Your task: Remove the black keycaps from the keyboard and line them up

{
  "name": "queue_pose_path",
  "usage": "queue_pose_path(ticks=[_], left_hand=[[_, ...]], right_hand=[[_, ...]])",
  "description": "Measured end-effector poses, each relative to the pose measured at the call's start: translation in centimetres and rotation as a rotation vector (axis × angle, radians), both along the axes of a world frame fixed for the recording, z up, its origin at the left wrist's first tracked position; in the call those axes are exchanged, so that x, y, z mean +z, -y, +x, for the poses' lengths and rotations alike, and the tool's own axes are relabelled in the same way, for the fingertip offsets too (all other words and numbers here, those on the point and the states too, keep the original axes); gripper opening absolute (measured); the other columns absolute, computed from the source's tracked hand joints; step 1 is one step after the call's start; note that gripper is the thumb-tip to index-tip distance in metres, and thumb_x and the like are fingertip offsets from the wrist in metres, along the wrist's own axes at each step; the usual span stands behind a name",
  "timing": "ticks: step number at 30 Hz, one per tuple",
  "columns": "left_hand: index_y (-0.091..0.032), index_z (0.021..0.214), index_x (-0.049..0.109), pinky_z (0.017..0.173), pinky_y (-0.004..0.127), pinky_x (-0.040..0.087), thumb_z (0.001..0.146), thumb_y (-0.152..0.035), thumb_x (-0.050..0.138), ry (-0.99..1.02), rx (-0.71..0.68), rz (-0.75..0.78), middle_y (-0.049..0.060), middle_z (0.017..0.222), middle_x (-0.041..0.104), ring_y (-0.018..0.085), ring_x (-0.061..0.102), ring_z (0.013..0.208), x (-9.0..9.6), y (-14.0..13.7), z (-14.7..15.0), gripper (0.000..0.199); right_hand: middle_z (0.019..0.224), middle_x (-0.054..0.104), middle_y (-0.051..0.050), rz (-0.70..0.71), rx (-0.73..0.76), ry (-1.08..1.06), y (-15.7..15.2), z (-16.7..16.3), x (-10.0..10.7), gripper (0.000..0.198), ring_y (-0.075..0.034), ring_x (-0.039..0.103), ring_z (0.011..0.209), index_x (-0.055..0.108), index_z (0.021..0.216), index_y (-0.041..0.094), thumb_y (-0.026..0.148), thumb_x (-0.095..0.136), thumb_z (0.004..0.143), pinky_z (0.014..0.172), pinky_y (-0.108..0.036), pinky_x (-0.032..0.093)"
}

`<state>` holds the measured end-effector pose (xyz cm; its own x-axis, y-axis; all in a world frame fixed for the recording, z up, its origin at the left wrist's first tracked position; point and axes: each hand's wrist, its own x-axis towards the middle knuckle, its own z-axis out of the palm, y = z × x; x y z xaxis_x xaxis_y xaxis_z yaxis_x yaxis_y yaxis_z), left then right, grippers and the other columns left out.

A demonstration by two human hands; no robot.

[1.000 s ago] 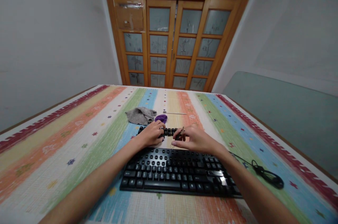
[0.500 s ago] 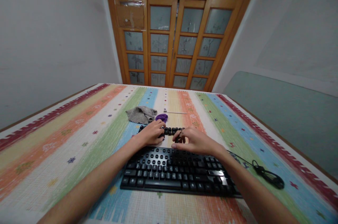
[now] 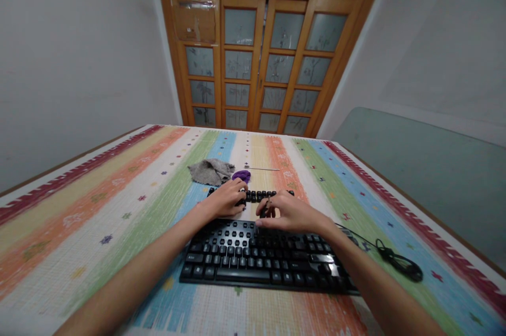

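Note:
A black keyboard (image 3: pixel 245 276) lies across the table in front of me. Its upper rows show small bare switches, while the lower rows carry keycaps. Behind it stands a row of loose black keycaps (image 3: pixel 256 196). My left hand (image 3: pixel 227 200) rests at the left part of that row, fingers apart and bent down over the keycaps. Just above the keyboard's back edge, my right hand (image 3: pixel 286 212) has thumb and fingers curled around a small black piece (image 3: pixel 264 210), largely hidden by the fingers. Whether that piece is a keycap or a tool is unclear.
Beyond my left hand lie a crumpled grey cloth (image 3: pixel 211 171) and a purple bundle (image 3: pixel 241 176). A thin rod (image 3: pixel 263 169) lies to their right. The coiled black cable (image 3: pixel 405 267) rests at right on the striped tablecloth (image 3: pixel 130 209). A pale green board (image 3: pixel 427 167) stands beside the table.
Both hands keep nearly the same places. My right hand has shifted very slightly to the left; the keyboard and loose keycaps stay put.

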<state>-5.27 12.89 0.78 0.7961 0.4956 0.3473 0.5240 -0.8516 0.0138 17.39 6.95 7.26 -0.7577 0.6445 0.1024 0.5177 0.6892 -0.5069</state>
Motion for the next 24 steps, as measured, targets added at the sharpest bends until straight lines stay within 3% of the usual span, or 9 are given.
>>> queue_pose_path(ticks=[4,8,15,24], left_hand=[[-0.016,0.089,0.064,0.092,0.036,0.045,0.086,-0.019,0.057,0.122,-0.038,-0.047,0.009,0.107,0.062,0.022,0.055,0.102,1.5,1.2,-0.1,0.008],[-0.016,0.095,0.065,0.085,0.031,0.047,0.089,-0.022,0.056,0.151,-0.104,-0.213,0.008,0.101,0.064,0.020,0.060,0.096,2.2,3.3,-0.1,0.013],[-0.017,0.095,0.068,0.088,0.033,0.048,0.085,-0.020,0.061,0.100,-0.122,-0.402,0.007,0.102,0.068,0.022,0.063,0.097,0.9,5.9,-0.5,0.013],[-0.017,0.092,0.068,0.088,0.030,0.049,0.083,-0.013,0.060,0.136,-0.135,-0.458,0.005,0.103,0.066,0.019,0.063,0.097,0.3,6.3,-0.8,0.013]], right_hand=[[0.081,0.076,-0.007,-0.042,0.059,0.019,-0.1,-0.1,-0.3,0.028,-0.017,0.068,0.069,0.076,0.095,0.014,0.039,0.066,0.087,0.066,-0.025,0.050],[0.078,0.076,-0.006,-0.077,0.105,0.054,0.0,-0.2,-0.7,0.030,-0.016,0.068,0.067,0.076,0.097,0.014,0.041,0.067,0.087,0.063,-0.023,0.048],[0.073,0.075,-0.005,-0.055,0.078,0.026,0.2,-0.5,-0.9,0.033,-0.016,0.068,0.066,0.077,0.090,0.014,0.046,0.068,0.085,0.064,-0.024,0.046],[0.078,0.076,-0.004,-0.109,-0.060,-0.100,1.4,0.0,-3.1,0.029,-0.017,0.068,0.069,0.077,0.093,0.018,0.045,0.069,0.084,0.069,-0.026,0.050]])
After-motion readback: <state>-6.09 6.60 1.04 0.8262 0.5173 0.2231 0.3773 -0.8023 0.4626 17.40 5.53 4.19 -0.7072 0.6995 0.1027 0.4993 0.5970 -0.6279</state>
